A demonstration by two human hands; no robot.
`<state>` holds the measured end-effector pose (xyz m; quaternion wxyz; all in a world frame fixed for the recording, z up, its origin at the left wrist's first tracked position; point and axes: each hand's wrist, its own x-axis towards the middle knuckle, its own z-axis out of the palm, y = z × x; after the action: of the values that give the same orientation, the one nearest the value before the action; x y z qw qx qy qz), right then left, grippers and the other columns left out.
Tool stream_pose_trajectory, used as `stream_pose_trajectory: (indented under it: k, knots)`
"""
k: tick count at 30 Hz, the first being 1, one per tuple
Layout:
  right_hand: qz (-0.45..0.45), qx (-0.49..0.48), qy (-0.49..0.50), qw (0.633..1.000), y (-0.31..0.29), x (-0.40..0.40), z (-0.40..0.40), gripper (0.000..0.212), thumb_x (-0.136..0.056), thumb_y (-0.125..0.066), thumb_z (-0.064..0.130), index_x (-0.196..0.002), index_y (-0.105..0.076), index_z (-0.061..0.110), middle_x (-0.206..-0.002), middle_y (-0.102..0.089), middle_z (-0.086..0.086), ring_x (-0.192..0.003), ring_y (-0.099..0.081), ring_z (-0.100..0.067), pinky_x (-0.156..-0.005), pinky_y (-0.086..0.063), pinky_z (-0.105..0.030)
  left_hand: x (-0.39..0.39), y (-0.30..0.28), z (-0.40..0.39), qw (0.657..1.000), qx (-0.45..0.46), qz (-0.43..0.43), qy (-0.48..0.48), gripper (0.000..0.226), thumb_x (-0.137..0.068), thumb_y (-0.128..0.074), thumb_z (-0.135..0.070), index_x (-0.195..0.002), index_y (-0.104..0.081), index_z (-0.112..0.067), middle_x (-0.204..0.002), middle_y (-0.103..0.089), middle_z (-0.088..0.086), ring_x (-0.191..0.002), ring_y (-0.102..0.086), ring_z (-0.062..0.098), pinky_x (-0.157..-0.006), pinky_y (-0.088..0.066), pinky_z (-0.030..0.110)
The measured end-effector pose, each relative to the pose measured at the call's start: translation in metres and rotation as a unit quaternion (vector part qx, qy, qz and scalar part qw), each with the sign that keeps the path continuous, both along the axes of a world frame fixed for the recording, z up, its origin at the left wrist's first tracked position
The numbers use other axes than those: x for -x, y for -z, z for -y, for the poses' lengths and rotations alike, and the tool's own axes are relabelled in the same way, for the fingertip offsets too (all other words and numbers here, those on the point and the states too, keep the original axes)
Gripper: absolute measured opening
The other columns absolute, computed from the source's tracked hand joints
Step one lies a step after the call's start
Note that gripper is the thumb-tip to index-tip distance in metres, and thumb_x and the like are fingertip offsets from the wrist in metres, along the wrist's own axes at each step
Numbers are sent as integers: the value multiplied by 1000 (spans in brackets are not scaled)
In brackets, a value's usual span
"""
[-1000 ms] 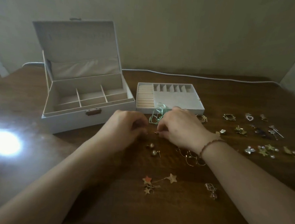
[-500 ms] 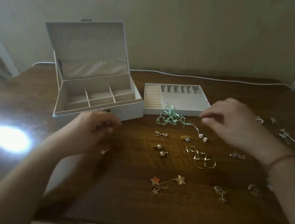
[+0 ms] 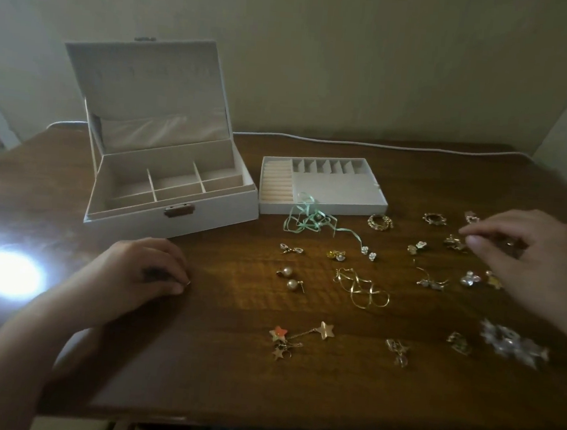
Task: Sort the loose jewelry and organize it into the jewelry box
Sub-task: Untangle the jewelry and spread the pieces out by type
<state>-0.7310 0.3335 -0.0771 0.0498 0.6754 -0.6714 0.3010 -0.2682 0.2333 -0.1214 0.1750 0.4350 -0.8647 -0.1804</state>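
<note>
The white jewelry box (image 3: 173,201) stands open at the back left, its compartments bare. Its removable tray (image 3: 331,205) lies just to the right of it. Loose jewelry is spread over the wooden table (image 3: 227,374): a green ribbon (image 3: 304,218), pearl earrings (image 3: 288,277), twisted gold earrings (image 3: 361,288), star earrings (image 3: 299,336) and a gold hoop piece (image 3: 380,221). My left hand (image 3: 143,271) rests on the table in front of the box, fingers loosely curled, nothing visible in it. My right hand (image 3: 528,260) hovers over the pieces at the right, fingers extended.
A bright light reflection (image 3: 6,273) glares on the table's left side. A white cable (image 3: 350,141) runs along the back edge by the wall. More small earrings (image 3: 397,351) and a silver flower piece (image 3: 511,342) lie near my right forearm.
Both hands were together at the centre, pinching a small piece. They have since parted: my left hand has settled on the table at the left and my right hand has swung right over the far pieces.
</note>
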Motion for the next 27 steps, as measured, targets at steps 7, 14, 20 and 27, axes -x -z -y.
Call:
stream_pose_trajectory:
  k: [7,14,20,27]
  knots:
    - [113,57,66,990,6,32,-22,21,-89,-63,31,-82,-63,50,-86,-61,31,-80,-56,8,-69,-40,-3,13,-3,-2,1000,13,-8,-15,30,-75,-83,-15,-78,-73,-43,-97,-68,-26,-87,-66,-5,-74,-47,4]
    - [231,106,169,952,36,69,-30,27,-90,-65,16,-83,-68,42,-81,-67,25,-77,-60,6,-64,-42,1,53,-15,-7,997,32,-73,-20,32,-75,-79,-27,-88,-66,-54,-84,-67,-30,-69,-65,-7,-60,-46,2]
    - [290,118,214,925,58,86,-27,42,-90,-57,-2,-82,-65,38,-88,-67,7,-71,-58,10,-57,-42,0,100,-18,-3,996,57,-63,-4,43,-73,-84,-6,-81,-65,-44,-96,-66,-26,-82,-62,-6,-70,-46,4]
    - [271,102,208,934,55,78,-33,34,-89,-58,-4,-94,-67,29,-95,-69,0,-78,-60,5,-59,-45,-8,157,-24,-11,994,53,-97,13,40,-73,-83,-8,-77,-67,-44,-92,-65,-36,-81,-64,-11,-68,-45,0]
